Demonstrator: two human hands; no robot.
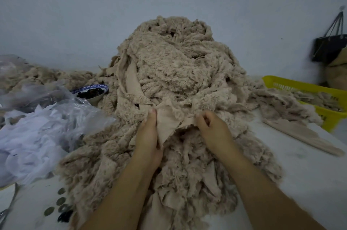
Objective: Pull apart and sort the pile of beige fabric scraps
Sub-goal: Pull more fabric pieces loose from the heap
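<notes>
A person works a smooth beige scrap loose at the front of the pile, which is heaped mid-table against the wall. The right hand pinches the scrap's right end with curled fingers. The left hand lies along its left edge, and its thumb is hidden, so a firm hold there cannot be told.

The job likely goes best with a steady sideways pull, keeping low so the fleecy tangle behind does not slide forward.

The pale table also carries a yellow basket holding scraps at right. At left are clear plastic bags and a patterned bowl. Coins lie at the near edge. A dark bag hangs on the far right wall.
</notes>
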